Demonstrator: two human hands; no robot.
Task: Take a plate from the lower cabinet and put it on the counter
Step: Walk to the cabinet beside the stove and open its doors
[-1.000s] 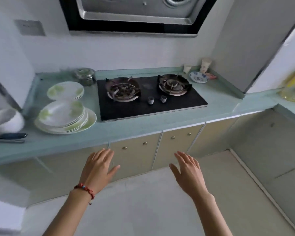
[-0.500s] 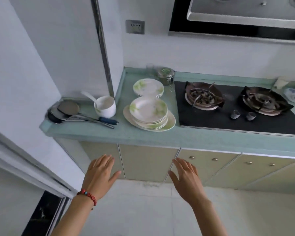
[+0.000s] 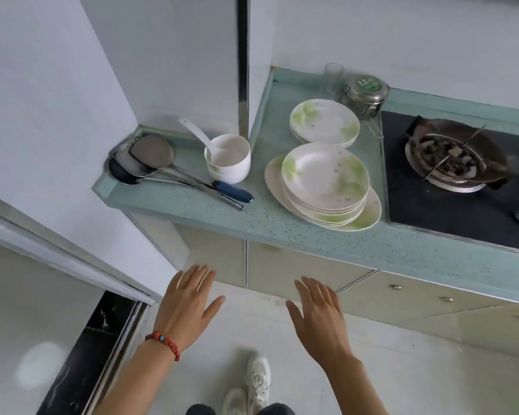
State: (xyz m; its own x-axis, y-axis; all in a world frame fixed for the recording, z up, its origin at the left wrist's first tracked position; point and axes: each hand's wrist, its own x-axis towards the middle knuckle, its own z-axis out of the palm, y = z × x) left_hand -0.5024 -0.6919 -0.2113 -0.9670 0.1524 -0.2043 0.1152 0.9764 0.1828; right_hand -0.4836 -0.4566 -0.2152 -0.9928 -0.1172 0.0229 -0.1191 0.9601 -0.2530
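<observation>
The pale green counter (image 3: 282,229) runs across the view, with beige lower cabinet doors (image 3: 288,271) shut beneath it. A stack of white plates with green leaf prints (image 3: 324,181) rests on a larger oval plate near the counter's front. A smaller stack of plates (image 3: 324,121) lies behind it. My left hand (image 3: 186,304), with a red bead bracelet at the wrist, hovers open in front of the left cabinet door. My right hand (image 3: 318,319) hovers open below the middle door. Neither hand touches anything.
Stacked white bowls with a ladle (image 3: 228,160) and several metal spatulas (image 3: 150,160) lie on the counter's left end. A metal tin (image 3: 364,94) and a glass (image 3: 331,76) stand at the back. A gas hob (image 3: 453,163) is on the right. A sliding door frame (image 3: 72,259) and my white shoes (image 3: 252,384) are below.
My view has swung left and tilted down, and I stand closer to the counter's left end. Both hands stay open and held out in front of the cabinets.
</observation>
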